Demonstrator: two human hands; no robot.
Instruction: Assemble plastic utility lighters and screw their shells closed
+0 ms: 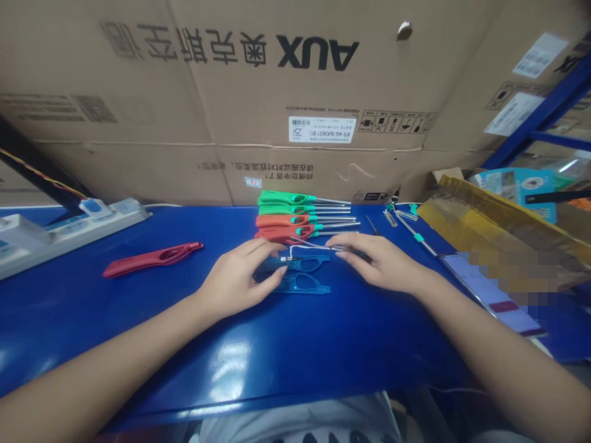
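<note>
Two translucent blue lighter casing halves lie one in front of the other at the table's middle. Over the left end of the rear casing half (311,263) rests my left hand (247,271), thumb and fingers closed around it. A small white part with a thin wire (290,253) shows by those fingertips. From the right, my right hand (369,258) pinches a thin metal tool (323,247) with its tip toward the wire; the tool's exact kind is unclear. The nearer casing half (305,283) lies flat, its left end partly behind my left thumb.
Behind my hands lie several assembled lighters, green (281,198) and red (284,232), with metal barrels. A red casing (152,259) lies left, near a white power strip (69,227). A cardboard wall (221,123) closes the back. At right are a taped box (462,215) and a phone (484,289).
</note>
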